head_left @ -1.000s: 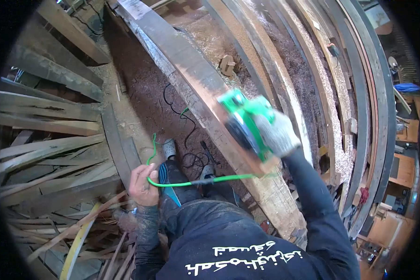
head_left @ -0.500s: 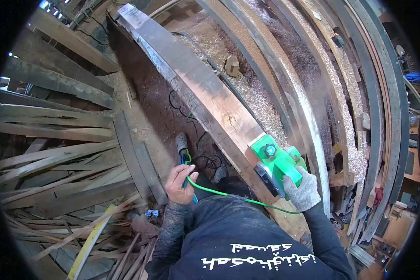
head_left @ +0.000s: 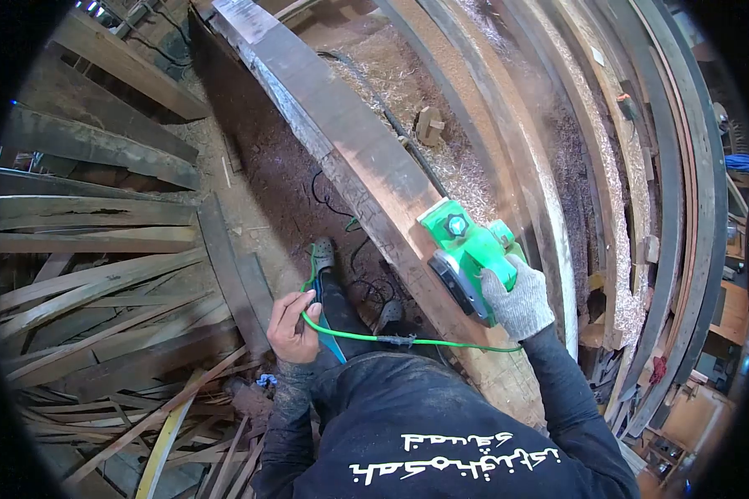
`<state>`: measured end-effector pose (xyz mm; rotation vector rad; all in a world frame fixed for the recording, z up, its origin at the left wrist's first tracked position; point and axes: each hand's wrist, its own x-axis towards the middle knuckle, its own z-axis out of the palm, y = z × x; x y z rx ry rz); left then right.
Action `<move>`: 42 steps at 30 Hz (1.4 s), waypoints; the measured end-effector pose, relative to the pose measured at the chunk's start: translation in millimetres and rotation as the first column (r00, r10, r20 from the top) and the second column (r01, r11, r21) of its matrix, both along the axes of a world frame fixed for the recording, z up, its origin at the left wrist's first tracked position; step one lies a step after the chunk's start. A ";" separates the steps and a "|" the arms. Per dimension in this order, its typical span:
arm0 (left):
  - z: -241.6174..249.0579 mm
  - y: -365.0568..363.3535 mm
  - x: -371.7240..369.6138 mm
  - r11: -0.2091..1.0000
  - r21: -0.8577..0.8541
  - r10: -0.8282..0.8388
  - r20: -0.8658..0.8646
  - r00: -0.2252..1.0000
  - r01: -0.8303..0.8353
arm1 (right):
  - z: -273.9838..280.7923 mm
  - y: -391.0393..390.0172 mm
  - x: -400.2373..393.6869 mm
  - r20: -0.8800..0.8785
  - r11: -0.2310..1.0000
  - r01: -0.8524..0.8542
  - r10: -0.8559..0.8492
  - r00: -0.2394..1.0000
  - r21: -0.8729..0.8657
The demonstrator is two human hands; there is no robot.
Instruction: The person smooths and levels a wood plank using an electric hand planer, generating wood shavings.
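A green electric planer [head_left: 462, 249] rests on the top face of a long curved wooden beam [head_left: 341, 133] that runs from the top left down to the lower right. My right hand [head_left: 518, 299], in a grey knit glove, grips the planer's rear handle. My bare left hand [head_left: 290, 328] is closed around the planer's green power cord [head_left: 366, 338], which runs from the hand across my lap to the tool. My feet stand on the dirt floor beside the beam.
Several more curved beams [head_left: 558, 150] lie to the right, covered with wood shavings [head_left: 466, 175]. A small wooden block [head_left: 429, 126] sits among the shavings. Stacked planks and offcuts [head_left: 100, 274] fill the left side. A black cable [head_left: 333, 204] lies on the floor.
The planer first came back down the beam toward me, then moved a little forward again. My left hand shifted with the cord, first up, then slightly lower and left.
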<state>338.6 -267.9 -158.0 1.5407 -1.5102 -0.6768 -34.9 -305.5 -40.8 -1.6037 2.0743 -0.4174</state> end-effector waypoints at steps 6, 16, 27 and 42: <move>-4.1 -17.3 12.7 0.998 0.052 0.045 -0.015 0.999 -0.044 | -10.0 -56.9 26.8 0.057 0.998 -0.014 0.018 0.998 -0.065; -1.3 -23.5 46.6 0.996 0.057 0.064 0.050 0.997 -0.066 | -39.1 -212.3 75.0 -0.167 0.903 -0.383 0.354 0.920 -0.196; 6.3 35.5 -30.2 0.990 0.039 -0.133 0.017 0.991 0.132 | 29.6 51.5 -37.0 -0.001 0.973 0.161 -0.163 0.987 0.163; 8.5 43.1 -63.9 0.989 0.009 -0.150 -0.055 0.987 0.150 | 24.8 105.0 -67.3 -0.012 0.995 0.037 -0.036 0.999 0.094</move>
